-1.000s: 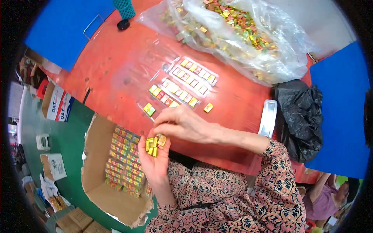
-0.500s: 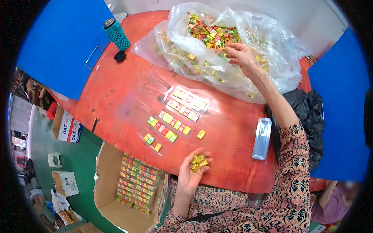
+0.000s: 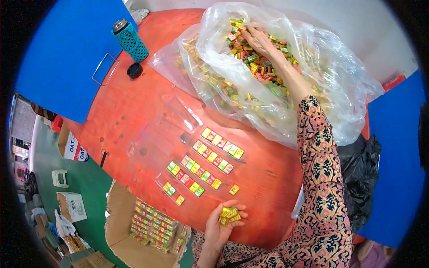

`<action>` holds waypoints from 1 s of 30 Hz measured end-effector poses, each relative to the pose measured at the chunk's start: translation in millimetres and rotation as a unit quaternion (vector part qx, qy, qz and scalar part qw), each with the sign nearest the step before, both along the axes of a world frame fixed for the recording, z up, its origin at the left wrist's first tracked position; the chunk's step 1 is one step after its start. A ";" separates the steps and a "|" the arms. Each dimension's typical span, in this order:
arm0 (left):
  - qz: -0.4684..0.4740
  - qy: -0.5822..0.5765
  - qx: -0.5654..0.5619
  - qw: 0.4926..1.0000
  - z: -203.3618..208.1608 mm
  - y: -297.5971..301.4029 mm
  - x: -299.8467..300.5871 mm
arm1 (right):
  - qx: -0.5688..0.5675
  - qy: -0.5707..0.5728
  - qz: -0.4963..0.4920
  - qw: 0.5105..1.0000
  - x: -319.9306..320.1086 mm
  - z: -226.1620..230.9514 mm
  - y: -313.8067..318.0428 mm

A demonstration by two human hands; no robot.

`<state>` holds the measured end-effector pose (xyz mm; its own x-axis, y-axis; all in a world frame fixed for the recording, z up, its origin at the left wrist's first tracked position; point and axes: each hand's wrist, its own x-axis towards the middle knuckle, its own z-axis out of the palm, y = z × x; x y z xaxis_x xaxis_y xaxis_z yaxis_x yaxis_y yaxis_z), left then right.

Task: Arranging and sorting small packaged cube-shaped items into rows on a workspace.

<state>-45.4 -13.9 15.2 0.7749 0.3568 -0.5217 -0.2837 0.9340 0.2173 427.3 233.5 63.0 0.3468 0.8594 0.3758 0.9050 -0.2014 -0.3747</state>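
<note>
My left hand (image 3: 219, 225), palm up near the table's front edge, cups several small yellow wrapped candies (image 3: 229, 215). My right hand (image 3: 260, 41) reaches into a big clear plastic bag (image 3: 232, 71), its fingers stretched out on a heap of red, green and yellow wrapped candies (image 3: 252, 60); some fingertips are hidden. Between the hands, slanting rows of candies (image 3: 207, 173) lie in clear plastic trays. The lowest row (image 3: 169, 188) holds only a few. One loose yellow candy (image 3: 233, 190) sits to the right of the rows.
Below the red table (image 3: 134, 111), an open cardboard box (image 3: 118, 219) holds packed rows of candies. A bottle in a teal sleeve (image 3: 131, 41) and a black cap (image 3: 134, 70) stand at far left. A black bag (image 3: 357, 174) lies at right, near a partly hidden tray (image 3: 298, 203).
My right hand has gone farther into the bag, down onto the candy heap. My left hand still cups its candies. The view has shifted, and my right sleeve now covers most of the tray at right.
</note>
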 end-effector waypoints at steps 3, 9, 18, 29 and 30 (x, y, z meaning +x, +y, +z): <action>0.014 0.021 0.004 1.000 0.2 -3.3 -3.8 | -0.017 -0.059 -0.087 0.994 -30.2 -8.1 12.1; 0.028 0.041 0.011 0.999 -1.5 -4.2 -2.4 | -0.055 -0.135 -0.007 0.989 -20.8 -14.4 -8.0; 0.024 -0.006 0.018 1.000 1.4 -0.9 13.6 | 0.021 -0.555 -0.137 0.820 46.0 -38.6 21.6; 0.084 0.165 0.185 0.965 19.6 1.3 16.0 | 0.228 -0.436 0.100 0.865 20.8 -33.7 -8.9; 0.088 0.181 0.206 0.958 19.1 2.8 17.0 | 0.229 -0.436 0.100 0.865 20.7 -32.8 -10.4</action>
